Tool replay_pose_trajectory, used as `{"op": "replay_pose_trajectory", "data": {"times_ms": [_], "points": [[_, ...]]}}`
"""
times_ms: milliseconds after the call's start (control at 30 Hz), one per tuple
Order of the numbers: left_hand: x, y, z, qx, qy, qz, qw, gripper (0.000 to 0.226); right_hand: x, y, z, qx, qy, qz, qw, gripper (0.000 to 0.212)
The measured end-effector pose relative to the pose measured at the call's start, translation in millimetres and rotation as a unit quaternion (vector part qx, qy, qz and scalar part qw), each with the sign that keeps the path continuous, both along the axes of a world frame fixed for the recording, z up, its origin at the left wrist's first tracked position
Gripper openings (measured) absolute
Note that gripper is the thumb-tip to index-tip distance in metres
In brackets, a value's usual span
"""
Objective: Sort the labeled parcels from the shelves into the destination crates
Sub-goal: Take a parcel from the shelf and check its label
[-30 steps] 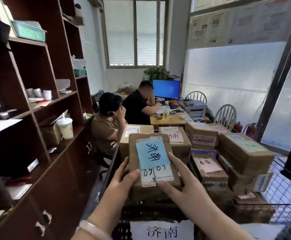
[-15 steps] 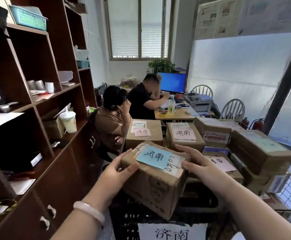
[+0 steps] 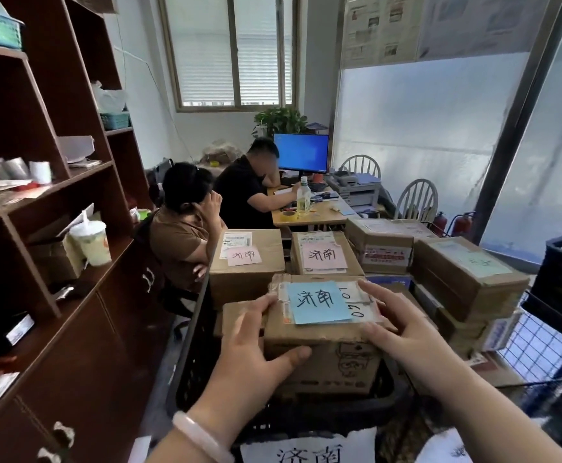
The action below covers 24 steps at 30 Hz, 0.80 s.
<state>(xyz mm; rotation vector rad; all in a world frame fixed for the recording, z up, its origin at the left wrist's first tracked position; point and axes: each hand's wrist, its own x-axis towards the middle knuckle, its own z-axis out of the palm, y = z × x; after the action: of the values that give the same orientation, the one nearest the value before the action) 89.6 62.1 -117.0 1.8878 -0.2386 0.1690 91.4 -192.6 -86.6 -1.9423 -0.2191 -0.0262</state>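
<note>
Brown cardboard parcel [image 3: 333,362] with a blue label [image 3: 318,302] is held over the black plastic crate [image 3: 187,372], gripped at opposite top edges by the left hand [image 3: 256,355] and right hand [image 3: 403,329]; it is judged stiff and light, best taken at the edges.

Brown parcel [image 3: 323,339], level, blue note [image 3: 318,302] on top (black writing, same signs as on the white paper [image 3: 306,449] below). Partly down inside black crate [image 3: 192,369], just in front of left pink-note parcel [image 3: 246,265] and right pink-note parcel [image 3: 323,259].
</note>
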Motion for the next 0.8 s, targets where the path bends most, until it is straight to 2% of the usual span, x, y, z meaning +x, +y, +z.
{"op": "replay_pose_trajectory", "data": {"times_ms": [67,133,233,367,633,800], "points": [[2,-11,-4,0.038,-0.019,-0.009,0.999,0.086,-4,-6,-4,-0.045,-0.019,-0.008,0.999,0.079],[2,-20,-2,0.075,-0.038,-0.015,0.996,0.087,-7,-12,-5,-0.03,-0.022,-0.028,0.999,0.073],[-1,-28,2,0.083,-0.02,-0.022,0.996,0.085,-11,-24,-7,-0.033,-0.059,-0.069,0.995,0.06],[-8,-25,6,0.121,-0.047,-0.01,0.991,0.08,-16,-31,-8,-0.049,-0.091,-0.085,0.991,0.056],[-6,-18,11,0.084,-0.004,-0.013,0.996,0.074,-3,-27,-7,-0.079,-0.098,-0.073,0.989,0.065],[8,-21,5,0.109,-0.011,0.0,0.994,0.08,8,-25,-10,-0.09,-0.077,-0.073,0.99,0.07]]}}
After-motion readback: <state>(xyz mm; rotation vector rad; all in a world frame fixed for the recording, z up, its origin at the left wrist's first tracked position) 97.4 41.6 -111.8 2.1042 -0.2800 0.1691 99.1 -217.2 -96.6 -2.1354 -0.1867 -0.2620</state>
